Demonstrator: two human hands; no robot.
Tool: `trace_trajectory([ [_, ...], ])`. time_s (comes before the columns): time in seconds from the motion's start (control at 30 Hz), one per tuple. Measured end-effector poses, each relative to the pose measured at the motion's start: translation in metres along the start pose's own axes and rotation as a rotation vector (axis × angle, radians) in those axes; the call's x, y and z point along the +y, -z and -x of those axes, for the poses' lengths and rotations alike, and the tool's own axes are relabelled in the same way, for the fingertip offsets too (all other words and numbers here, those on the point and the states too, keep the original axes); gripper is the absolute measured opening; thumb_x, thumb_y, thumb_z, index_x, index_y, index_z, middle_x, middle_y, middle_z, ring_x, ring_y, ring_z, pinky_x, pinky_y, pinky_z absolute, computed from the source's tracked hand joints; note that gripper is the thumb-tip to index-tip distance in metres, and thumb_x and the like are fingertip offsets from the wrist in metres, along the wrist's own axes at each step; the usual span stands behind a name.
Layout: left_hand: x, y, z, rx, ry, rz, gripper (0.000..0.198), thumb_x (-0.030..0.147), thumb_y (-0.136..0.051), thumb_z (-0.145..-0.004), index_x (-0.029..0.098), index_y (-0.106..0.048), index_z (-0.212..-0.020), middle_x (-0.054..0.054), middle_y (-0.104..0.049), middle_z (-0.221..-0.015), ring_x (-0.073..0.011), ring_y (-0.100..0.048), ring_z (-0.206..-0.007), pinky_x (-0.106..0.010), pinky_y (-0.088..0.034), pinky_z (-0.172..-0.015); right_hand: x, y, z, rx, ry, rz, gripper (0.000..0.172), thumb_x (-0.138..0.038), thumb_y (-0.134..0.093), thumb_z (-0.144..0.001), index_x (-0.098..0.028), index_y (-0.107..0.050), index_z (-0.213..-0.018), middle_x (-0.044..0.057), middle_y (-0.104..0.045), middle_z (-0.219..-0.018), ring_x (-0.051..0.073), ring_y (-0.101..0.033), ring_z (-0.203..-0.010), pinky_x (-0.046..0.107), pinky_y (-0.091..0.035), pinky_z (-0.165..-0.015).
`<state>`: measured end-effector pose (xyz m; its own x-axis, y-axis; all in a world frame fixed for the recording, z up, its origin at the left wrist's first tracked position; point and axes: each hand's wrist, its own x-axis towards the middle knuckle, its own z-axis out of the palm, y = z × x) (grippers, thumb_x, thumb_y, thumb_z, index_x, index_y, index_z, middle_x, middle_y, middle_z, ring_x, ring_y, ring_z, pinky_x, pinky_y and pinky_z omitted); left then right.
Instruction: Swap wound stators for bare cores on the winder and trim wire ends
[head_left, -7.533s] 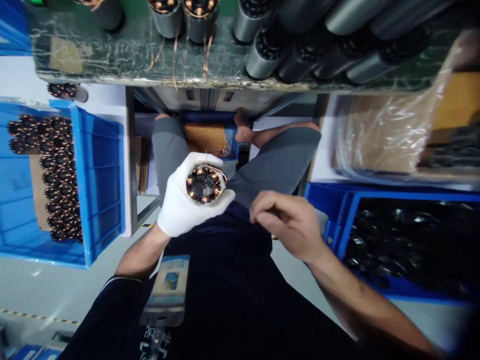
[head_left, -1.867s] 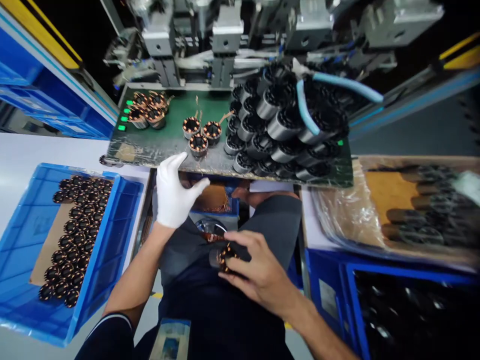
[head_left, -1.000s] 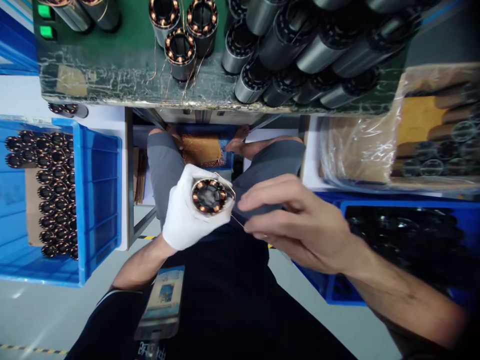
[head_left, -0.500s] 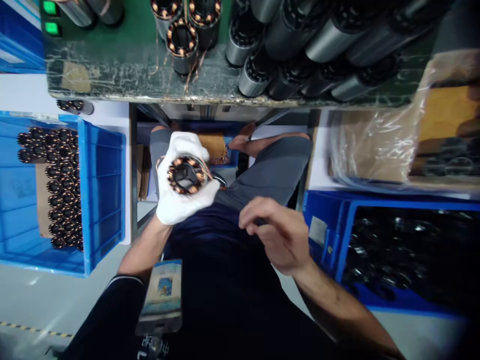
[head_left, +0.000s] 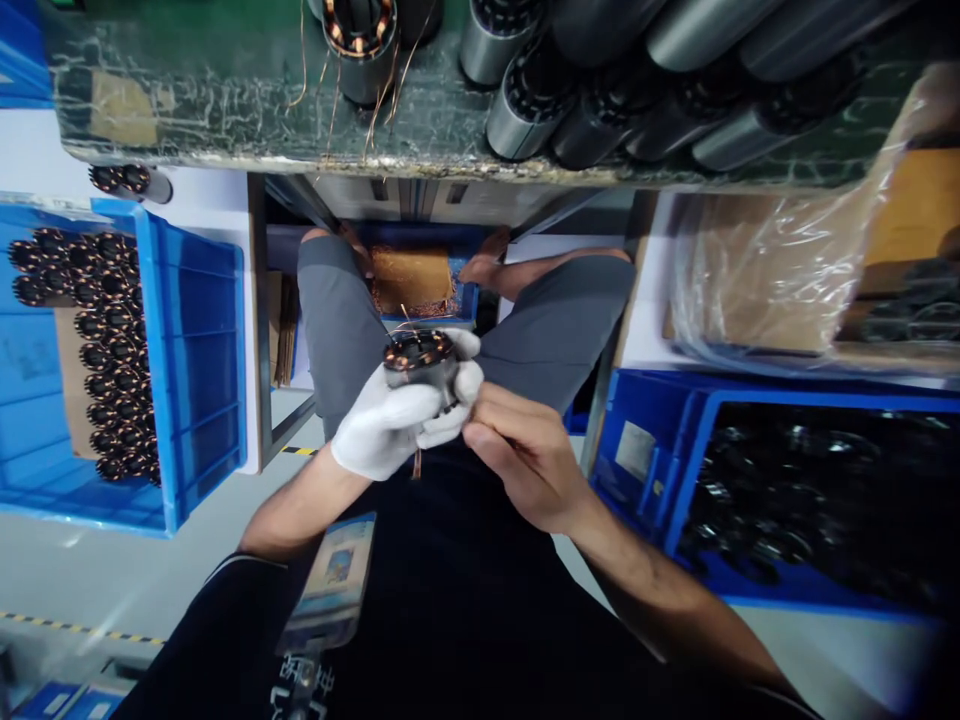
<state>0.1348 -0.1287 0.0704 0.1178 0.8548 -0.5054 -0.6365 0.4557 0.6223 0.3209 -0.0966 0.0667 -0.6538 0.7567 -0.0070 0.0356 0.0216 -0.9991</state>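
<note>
In my left hand (head_left: 390, 425), which wears a white glove, a motor stator (head_left: 421, 372) is gripped above my lap. Its dark ring with copper windings faces up and is tilted. Thin copper wire ends stick out above it, and another bit of wire hangs below the glove. My right hand (head_left: 529, 450) is bare and sits just right of the gloved fingers, near the stator's lower end. Its thumb and forefinger are pinched together; what is between them, if anything, is too small to make out.
Ahead runs a green worktable (head_left: 225, 120) bearing a wound stator (head_left: 364, 60) with loose wires and several metal cylinders (head_left: 517, 115). To the left, a blue crate (head_left: 199, 350) holds many stators. To the right stand a blue bin (head_left: 652, 450) of dark parts and a plastic-wrapped carton (head_left: 757, 270).
My left hand has moved right and tipped the stator, so its open end no longer faces me. My right hand has come left to the stator, its fingers now pinched.
</note>
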Motion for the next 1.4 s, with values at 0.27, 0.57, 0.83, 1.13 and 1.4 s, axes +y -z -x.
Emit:
trace_trajectory([
  [0.27,-0.005,0.009,-0.009,-0.011,-0.01,-0.12,0.062,0.065,-0.09,-0.085,0.022,-0.073,-0.126,-0.009,-0.078,-0.108,-0.0257,-0.075,-0.095,-0.04,-0.063,-0.087,-0.019,0.001,-0.025,0.068,0.317,-0.146,0.024,-0.019,-0.063,-0.103,-0.024,-0.059,-0.08,0.005,-0.072,-0.094,0.016,-0.063,-0.076,0.033,-0.055,-0.068],
  [0.57,-0.02,0.026,-0.012,0.234,-0.223,-0.288,0.047,0.052,-0.097,-0.083,0.023,-0.067,-0.105,0.002,-0.068,-0.09,-0.0112,-0.059,-0.068,-0.027,-0.053,-0.066,0.017,-0.007,0.014,-0.178,0.145,-0.049,0.033,-0.02,-0.062,-0.102,-0.024,-0.046,-0.073,-0.002,-0.053,-0.07,0.012,-0.044,-0.058,0.029,-0.034,-0.055],
  [0.83,0.015,0.009,0.009,0.203,-0.436,-0.862,0.07,0.042,-0.101,-0.08,0.023,-0.072,-0.14,-0.009,-0.076,-0.134,-0.0305,-0.076,-0.121,-0.043,-0.063,-0.108,0.002,0.027,-0.027,0.073,-0.236,-0.134,0.024,-0.046,-0.083,-0.099,-0.023,-0.081,-0.1,0.001,-0.071,-0.079,0.014,-0.06,-0.064,0.027,-0.045,-0.056],
  [1.13,-0.01,-0.001,0.017,0.281,-0.505,-0.882,0.075,0.033,-0.104,-0.072,0.032,-0.061,-0.133,0.001,-0.078,-0.107,-0.0221,-0.076,-0.083,-0.039,-0.062,-0.079,-0.012,0.014,-0.052,0.172,-0.053,0.116,0.02,-0.038,-0.083,-0.1,-0.025,-0.08,-0.085,0.003,-0.074,-0.08,0.017,-0.064,-0.069,0.032,-0.053,-0.06],
  [1.4,-0.008,0.005,0.014,0.256,-0.809,-0.846,0.045,0.019,-0.088,-0.066,0.027,-0.069,-0.106,-0.001,-0.075,-0.092,-0.0235,-0.072,-0.081,-0.042,-0.06,-0.077,-0.002,0.043,-0.046,0.215,-0.115,0.041,0.023,-0.043,-0.08,-0.105,-0.024,-0.073,-0.093,-0.002,-0.067,-0.073,0.009,-0.052,-0.048,0.027,-0.044,-0.043],
])
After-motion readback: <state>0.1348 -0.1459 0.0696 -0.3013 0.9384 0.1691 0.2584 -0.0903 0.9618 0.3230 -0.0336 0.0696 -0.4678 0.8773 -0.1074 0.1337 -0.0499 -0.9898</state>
